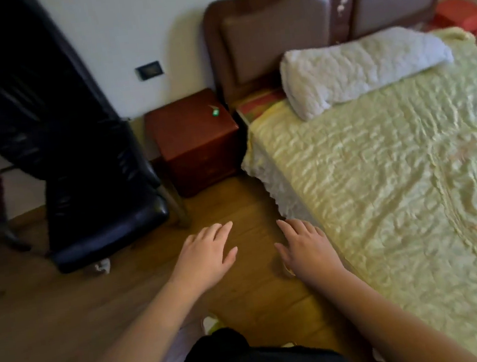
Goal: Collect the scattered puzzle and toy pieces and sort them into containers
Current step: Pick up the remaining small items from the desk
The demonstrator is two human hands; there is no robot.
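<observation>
My left hand (pixel 207 255) and my right hand (pixel 305 246) are held out side by side above the wooden floor, palms down, fingers spread, nothing in either. A small green piece (pixel 215 112) lies on top of the red-brown nightstand (pixel 196 144) far ahead of both hands. A small crumpled white thing (pixel 103 266) sits on the floor under the front of the black chair, left of my left hand. No puzzle pieces or containers can be made out in view.
A bed with a pale yellow-green cover (pixel 396 176) fills the right side, with a white pillow (pixel 361 68) at its brown headboard. A black leather chair (pixel 89 175) stands at the left. A red box (pixel 461 15) sits beyond the bed's far corner.
</observation>
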